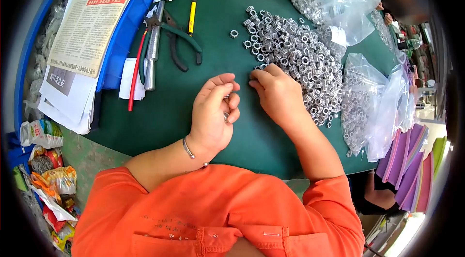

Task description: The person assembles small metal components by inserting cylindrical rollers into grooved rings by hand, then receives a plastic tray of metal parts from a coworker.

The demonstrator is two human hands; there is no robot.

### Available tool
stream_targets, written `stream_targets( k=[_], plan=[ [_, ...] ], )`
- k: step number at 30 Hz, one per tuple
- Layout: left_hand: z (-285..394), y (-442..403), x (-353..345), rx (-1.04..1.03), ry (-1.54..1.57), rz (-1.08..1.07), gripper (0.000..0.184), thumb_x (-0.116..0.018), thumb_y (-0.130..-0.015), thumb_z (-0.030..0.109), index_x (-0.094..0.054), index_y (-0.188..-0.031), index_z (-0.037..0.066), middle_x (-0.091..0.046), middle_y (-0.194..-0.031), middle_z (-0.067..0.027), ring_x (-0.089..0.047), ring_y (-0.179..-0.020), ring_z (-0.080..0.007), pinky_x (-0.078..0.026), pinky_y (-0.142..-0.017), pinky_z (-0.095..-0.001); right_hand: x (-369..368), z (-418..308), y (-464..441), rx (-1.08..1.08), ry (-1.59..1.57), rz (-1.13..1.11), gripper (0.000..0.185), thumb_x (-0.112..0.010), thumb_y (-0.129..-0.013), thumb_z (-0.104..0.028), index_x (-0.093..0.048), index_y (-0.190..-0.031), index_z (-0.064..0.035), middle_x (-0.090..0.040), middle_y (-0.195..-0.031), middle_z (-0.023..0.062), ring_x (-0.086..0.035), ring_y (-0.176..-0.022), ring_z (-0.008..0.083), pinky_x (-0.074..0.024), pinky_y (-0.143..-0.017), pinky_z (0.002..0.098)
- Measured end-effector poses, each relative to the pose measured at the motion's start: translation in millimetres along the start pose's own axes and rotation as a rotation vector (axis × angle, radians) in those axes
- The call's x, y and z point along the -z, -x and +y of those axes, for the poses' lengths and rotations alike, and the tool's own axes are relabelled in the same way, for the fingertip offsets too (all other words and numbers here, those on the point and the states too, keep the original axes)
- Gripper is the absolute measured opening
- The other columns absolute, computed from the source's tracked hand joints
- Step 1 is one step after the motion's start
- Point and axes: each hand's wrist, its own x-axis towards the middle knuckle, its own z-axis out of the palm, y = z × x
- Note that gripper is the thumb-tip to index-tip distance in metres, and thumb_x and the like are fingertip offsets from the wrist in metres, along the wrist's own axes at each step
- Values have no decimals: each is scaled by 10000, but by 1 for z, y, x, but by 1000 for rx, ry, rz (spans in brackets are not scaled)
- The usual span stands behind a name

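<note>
Small toothed metal rings lie in a large pile (302, 58) on the green tabletop (169, 126). My left hand (216, 107) is left of the pile, palm turned inward, with its fingers curled around a few metal rings (226, 115) that show between them. A metal bracelet (188, 148) is on that wrist. At the pile's near left edge is my right hand (276, 90), thumb and fingertips pinched together. What they pinch, if anything, is mostly hidden by the fingers. A ring (260, 67) lies just beyond those fingertips.
Pliers (180, 39), a yellow pen (193, 12), a red stick (138, 70) and a metal tool (151, 53) lie left of the pile. Further left is a blue tray (131, 24) with a newspaper (92, 20). Bags of rings (356, 107) stand right. Another person's hand (388, 19) shows upper right.
</note>
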Motion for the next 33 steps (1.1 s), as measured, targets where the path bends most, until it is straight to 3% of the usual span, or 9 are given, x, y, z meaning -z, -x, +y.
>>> stream_targets(
  k=[4, 6, 12, 15, 22, 25, 26, 29, 33],
  plan=[
    [-6, 1, -1, 100, -61, 18, 178, -513, -835, 64, -467, -1007, 56, -505, -834, -26, -428, -603, -66, -333, -449, -192, 7, 1, 2, 6, -39, -87, 65, -620, -731, -89, -592, -761, -39, -550, -741, 93, -568, -634, 287, -464, -558, 359],
    [-7, 4, -3, 130, -57, 18, 195, -538, -834, 74, -463, -1013, 61, -504, -832, -25, -427, -601, -65, -333, -457, -192, 8, 4, 8, 5, -349, -26, 55, -621, -732, -73, -589, -760, -38, -536, -709, 97, -560, -621, 289, -454, -544, 362],
    [-6, 4, -2, 110, 1, 46, 150, -473, -871, 99, -457, -1012, 53, -495, -830, -34, -422, -596, -74, -326, -464, -200, 1, 1, 18, -40, -235, 47, 62, -611, -749, -83, -591, -782, -35, -541, -708, 97, -564, -625, 286, -458, -533, 362],
    [-5, 3, -1, 69, -13, 29, 135, -444, -874, 83, -460, -1004, 52, -492, -826, -36, -421, -592, -77, -326, -465, -204, 0, -6, 16, -37, 6, 25, 94, -577, -769, -118, -595, -831, -49, -543, -703, 97, -574, -623, 288, -470, -531, 369],
    [-9, 3, -1, 91, -57, 20, 150, -460, -849, 37, -463, -999, 54, -492, -813, -26, -419, -590, -71, -327, -466, -199, 10, -5, 17, -25, -56, -101, 92, -583, -760, -82, -592, -841, -39, -554, -732, 115, -574, -639, 285, -471, -554, 361],
    [-10, 4, -3, 93, -98, 27, 151, -504, -852, 72, -481, -999, 43, -504, -806, -13, -415, -594, -56, -329, -470, -190, 14, 0, 23, -331, -743, -95, 172, -623, -748, -11, -594, -917, -31, -576, -772, 75, -550, -683, 155, -444, -626, 263],
    [-10, 5, -4, 153, -123, -35, 158, -536, -849, 104, -496, -979, 24, -493, -765, 1, -409, -580, -43, -322, -459, -178, 13, 2, 26, -340, -903, -51, 160, -630, -758, -34, -596, -913, -18, -572, -770, 46, -537, -706, 126, -430, -635, 239],
    [-11, 6, -5, 208, -169, -120, 180, -577, -844, 154, -529, -934, 6, -481, -699, 27, -395, -560, -23, -310, -446, -162, 10, 3, 32, -342, -977, -17, 166, -647, -742, -36, -600, -899, -6, -580, -783, 49, -542, -719, 127, -426, -648, 235],
    [-13, 5, -1, 205, -188, -152, 152, -572, -851, 153, -545, -888, 7, -488, -692, 25, -386, -552, -21, -302, -442, -161, 8, 1, 33, -74, -773, 143, 193, -669, -707, -19, -606, -890, -6, -585, -776, 63, -551, -686, 139, -440, -611, 241]
  ],
)
